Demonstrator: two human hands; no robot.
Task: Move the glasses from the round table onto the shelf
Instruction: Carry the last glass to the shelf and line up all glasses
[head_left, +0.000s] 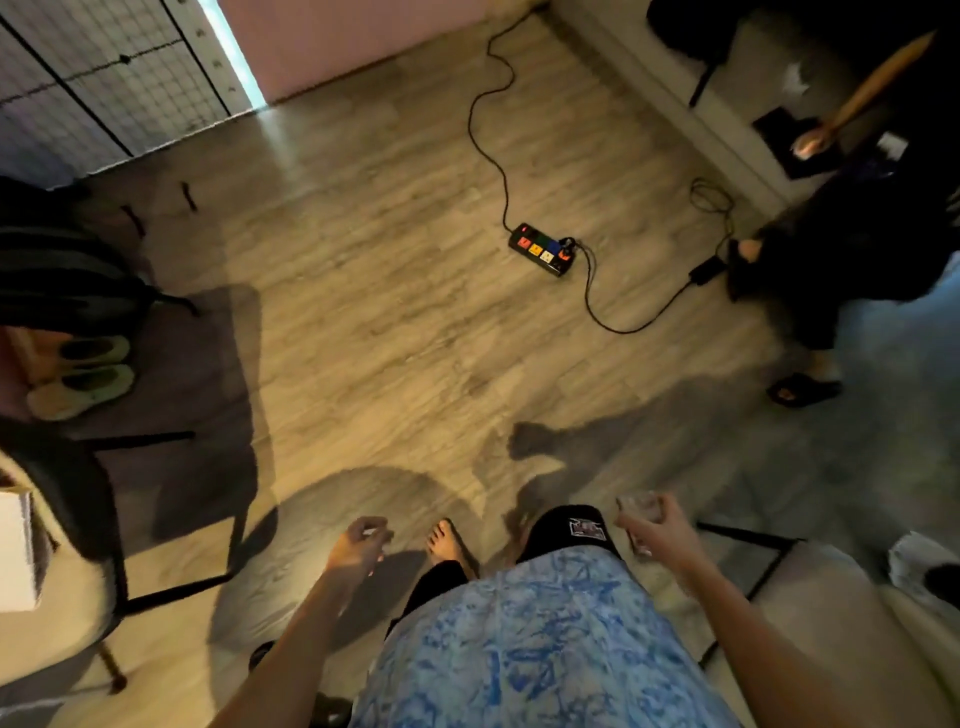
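**Glass in transit over a floor full of trip hazards**

The person stands barefoot on the wooden floor (363, 270), carrying a clear glass (638, 506) in the right hand (657, 530). The fingers (670, 506) wrap its side, thumb below, and the glass hangs out over the bare floor, well clear of the body. The left hand (358, 545) is loosely curled; something small may sit between its fingertips, but blur keeps me from telling whether it holds anything. Neither the round worktop nor the shelf can be made out with certainty, so the carry looks to be midway.

The main risk is a drop: the glass is held from the side by fingertips, and any jolt would send it onto hard boards next to a bare foot (444, 540).

The likeliest cause of a jolt lies ahead. A power strip (543, 255) sits in the open floor, its black cable (488, 130) running toward the far wall and another looping toward the right. A step across there could snag a toe.

The dim light and motion blur suggest a quick turn. The black chair frame (171, 587) at the left and the metal leg (748, 535) just beside the right hand could both catch an elbow or the glass itself.
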